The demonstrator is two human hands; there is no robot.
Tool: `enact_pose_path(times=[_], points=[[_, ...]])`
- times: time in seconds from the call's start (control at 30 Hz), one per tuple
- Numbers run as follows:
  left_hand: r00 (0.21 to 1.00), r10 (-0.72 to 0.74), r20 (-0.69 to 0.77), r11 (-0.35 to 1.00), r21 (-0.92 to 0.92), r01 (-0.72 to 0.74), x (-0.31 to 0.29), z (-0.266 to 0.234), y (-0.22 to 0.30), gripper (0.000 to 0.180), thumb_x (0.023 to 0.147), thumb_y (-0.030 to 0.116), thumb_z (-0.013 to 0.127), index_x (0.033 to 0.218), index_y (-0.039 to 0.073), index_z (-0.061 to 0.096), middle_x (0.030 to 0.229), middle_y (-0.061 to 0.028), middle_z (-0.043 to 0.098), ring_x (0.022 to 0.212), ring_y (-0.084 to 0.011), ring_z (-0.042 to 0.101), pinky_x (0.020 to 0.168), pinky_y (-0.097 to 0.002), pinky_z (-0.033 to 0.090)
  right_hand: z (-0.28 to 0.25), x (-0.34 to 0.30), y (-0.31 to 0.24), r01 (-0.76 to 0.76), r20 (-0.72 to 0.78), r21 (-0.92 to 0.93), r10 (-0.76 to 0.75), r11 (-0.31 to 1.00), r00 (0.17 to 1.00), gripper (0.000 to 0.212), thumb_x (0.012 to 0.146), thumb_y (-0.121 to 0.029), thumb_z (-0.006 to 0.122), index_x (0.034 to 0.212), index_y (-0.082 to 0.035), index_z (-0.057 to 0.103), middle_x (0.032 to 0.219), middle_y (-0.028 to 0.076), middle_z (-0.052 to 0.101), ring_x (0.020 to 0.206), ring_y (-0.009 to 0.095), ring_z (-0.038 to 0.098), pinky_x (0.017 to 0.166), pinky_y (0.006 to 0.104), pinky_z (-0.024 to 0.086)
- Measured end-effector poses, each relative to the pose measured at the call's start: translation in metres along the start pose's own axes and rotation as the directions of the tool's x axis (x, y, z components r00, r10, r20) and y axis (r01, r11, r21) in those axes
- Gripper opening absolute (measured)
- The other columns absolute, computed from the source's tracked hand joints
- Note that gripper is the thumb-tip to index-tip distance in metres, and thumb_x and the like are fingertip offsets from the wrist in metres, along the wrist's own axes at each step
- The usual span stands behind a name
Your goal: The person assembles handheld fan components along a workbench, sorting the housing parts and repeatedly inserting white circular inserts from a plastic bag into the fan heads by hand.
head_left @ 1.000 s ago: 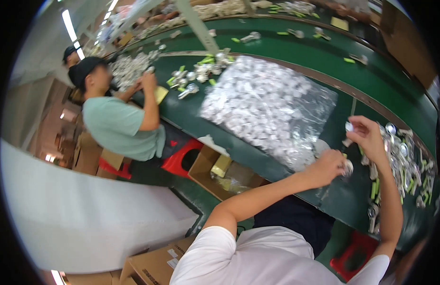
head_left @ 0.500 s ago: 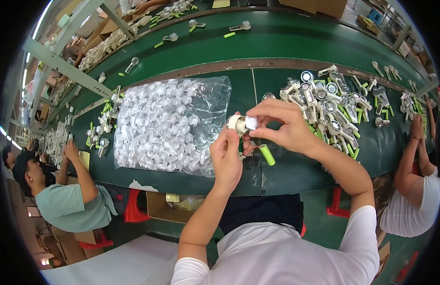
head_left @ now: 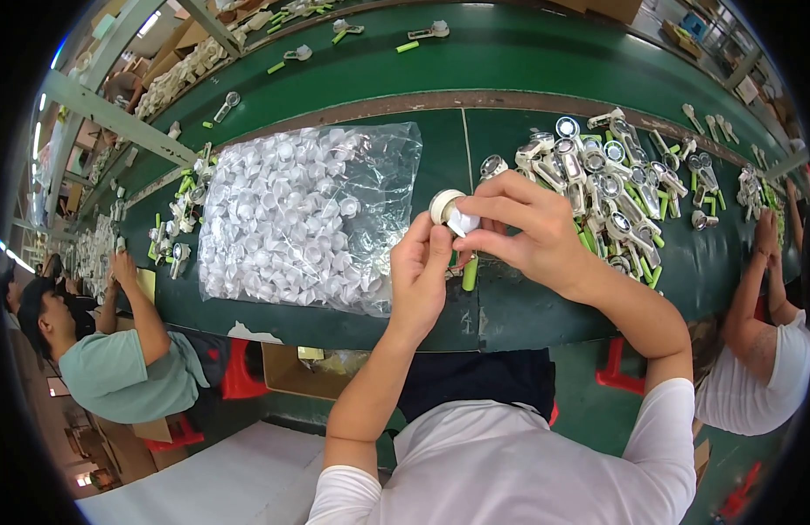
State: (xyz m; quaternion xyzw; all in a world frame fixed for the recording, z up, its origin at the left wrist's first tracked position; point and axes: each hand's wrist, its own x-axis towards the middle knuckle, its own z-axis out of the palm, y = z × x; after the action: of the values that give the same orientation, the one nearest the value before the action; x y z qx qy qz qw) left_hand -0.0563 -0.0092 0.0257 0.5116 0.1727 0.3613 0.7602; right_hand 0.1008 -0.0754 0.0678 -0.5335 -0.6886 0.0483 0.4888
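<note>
My left hand (head_left: 420,273) grips a small cream-white device with a round head (head_left: 443,206), its thumb and fingers closed around the lower part. Pinched between thumb and fingers of my right hand (head_left: 532,234) is a faceted white plastic cup (head_left: 462,222), touching the open side of that round head. Whether the cup sits inside it I cannot tell. Below my fingers hangs a bright green battery cell (head_left: 470,273), beside the device. To the left lies a clear plastic bag (head_left: 383,166) full of similar white cups (head_left: 282,219).
On my right is a heap of round-headed devices (head_left: 597,175) with green cells. Another small pile (head_left: 179,251) lies left of the bag. Beyond a raised edge, a green conveyor belt (head_left: 527,61) carries several units. Co-workers (head_left: 129,367) sit at both sides.
The round head has turned in my left hand, and the white cup is now tilted lower against it. The green cell hangs more upright and nearer my hands. The whole view has shifted slightly.
</note>
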Motion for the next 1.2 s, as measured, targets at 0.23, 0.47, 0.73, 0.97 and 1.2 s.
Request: enact_pose_path(times=[0.23,0.47,0.73,0.97,1.2], points=[[0.999,0.020,0.031,0.989,0.145,-0.025,-0.004,-0.005,0.003,0.033,0.102,0.023,0.054,0.121,-0.004,0.052,0.108,-0.0061,0.061,0.096,-0.0073,0.056,0.081,-0.0219,0.046,0.004,-0.006,-0.010,0.068,0.047,-0.130,-0.062,0.989,0.997,0.043,0.072,-0.007,0.081,0.113,-0.003,0.067,0.093,0.009,0.057,0.070,0.017,0.062,0.060,0.0281,0.052],[0.993,0.105,-0.061,0.991,0.088,-0.099,-0.011,0.003,-0.008,0.046,0.096,0.022,0.065,0.126,-0.005,0.044,0.115,-0.0123,0.061,0.106,-0.0150,0.058,0.089,-0.0273,0.047,-0.001,-0.005,-0.011,-0.442,0.227,0.487,0.379,0.754,0.897,0.041,0.090,-0.002,0.065,0.130,0.004,0.056,0.116,0.011,0.053,0.090,0.012,0.060,0.073,0.0246,0.054],[0.971,0.229,-0.067,0.923,0.331,-0.195,-0.012,0.010,-0.006,0.035,0.096,0.021,0.063,0.117,-0.006,0.054,0.100,-0.0116,0.066,0.092,-0.0144,0.062,0.081,-0.0275,0.050,0.017,-0.023,-0.006,-0.437,0.151,0.593,0.441,0.676,0.885,0.033,0.092,-0.007,0.065,0.121,0.007,0.057,0.105,0.008,0.057,0.089,0.010,0.060,0.078,0.0249,0.052],[0.994,0.091,0.064,0.984,0.147,-0.099,0.008,-0.008,-0.009,0.043,0.091,-0.001,0.061,0.131,-0.005,0.046,0.112,-0.0122,0.064,0.091,-0.0124,0.063,0.072,-0.0249,0.053,0.013,-0.010,0.006,-0.623,0.242,0.580,0.619,0.526,0.747,0.040,0.095,-0.022,0.065,0.116,0.010,0.056,0.105,0.013,0.066,0.094,0.015,0.065,0.082,0.0291,0.052],[0.977,0.172,-0.130,0.882,0.462,-0.094,0.002,-0.025,-0.023,0.050,0.088,0.000,0.059,0.136,-0.006,0.043,0.125,-0.0197,0.060,0.109,-0.0294,0.061,0.086,-0.0337,0.051,0.004,0.013,0.039,-0.744,0.237,0.250,0.706,0.620,0.668,0.035,0.096,-0.030,0.062,0.114,0.000,0.061,0.097,0.001,0.065,0.082,0.006,0.059,0.067,0.0199,0.046]])
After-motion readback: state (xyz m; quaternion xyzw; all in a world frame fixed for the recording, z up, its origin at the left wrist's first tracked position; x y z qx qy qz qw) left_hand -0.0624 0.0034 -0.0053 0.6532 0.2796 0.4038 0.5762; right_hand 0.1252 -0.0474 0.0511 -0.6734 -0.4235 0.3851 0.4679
